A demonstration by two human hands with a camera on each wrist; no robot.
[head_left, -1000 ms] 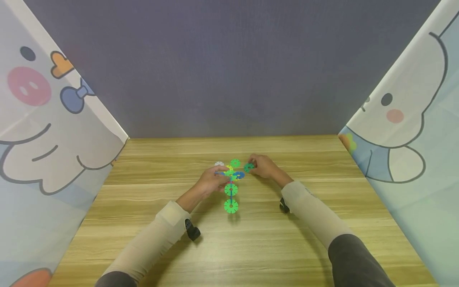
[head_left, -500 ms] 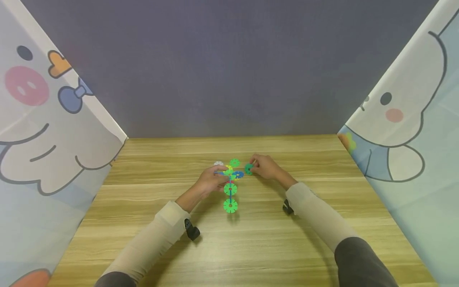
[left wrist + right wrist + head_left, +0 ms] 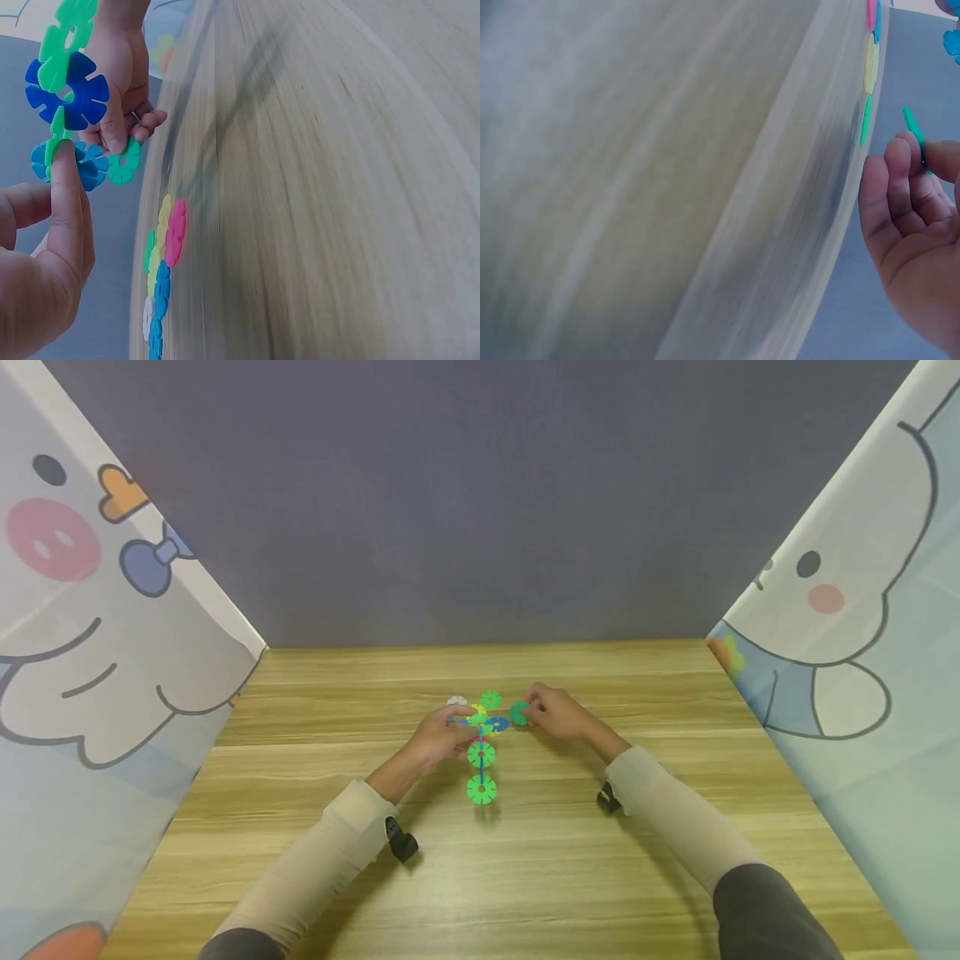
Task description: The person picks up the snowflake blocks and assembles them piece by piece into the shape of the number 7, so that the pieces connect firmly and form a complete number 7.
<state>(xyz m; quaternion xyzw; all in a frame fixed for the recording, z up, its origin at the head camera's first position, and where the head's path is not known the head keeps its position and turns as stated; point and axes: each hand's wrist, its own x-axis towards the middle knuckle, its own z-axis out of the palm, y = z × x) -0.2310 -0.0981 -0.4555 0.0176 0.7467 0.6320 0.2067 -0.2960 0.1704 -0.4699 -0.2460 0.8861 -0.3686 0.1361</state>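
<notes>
My left hand (image 3: 435, 739) pinches a chain of slotted snowflake discs between thumb and fingers, raised above the table. In the left wrist view the chain alternates green and blue, with a dark blue disc (image 3: 91, 105) between green ones and lighter blue at the fingertips. Toward me in the head view, the chain ends in a green disc (image 3: 482, 800). Just right of the chain, my right hand (image 3: 558, 710) pinches a single darker green disc (image 3: 519, 712) by its edge. The right wrist view shows that disc (image 3: 913, 127) edge-on. A small gap separates it from the chain.
Several loose discs lie flat on the wooden table (image 3: 480, 893) beneath the hands, among them a pink disc (image 3: 175, 232), a white disc (image 3: 457, 700) and a green disc (image 3: 491, 693). A dark panel (image 3: 480, 527) rises behind, with cartoon-printed panels at both sides.
The right forearm has swung slightly outward to the right, and the single green disc has turned a little in the fingers. My left hand and its chain have stayed nearly still.
</notes>
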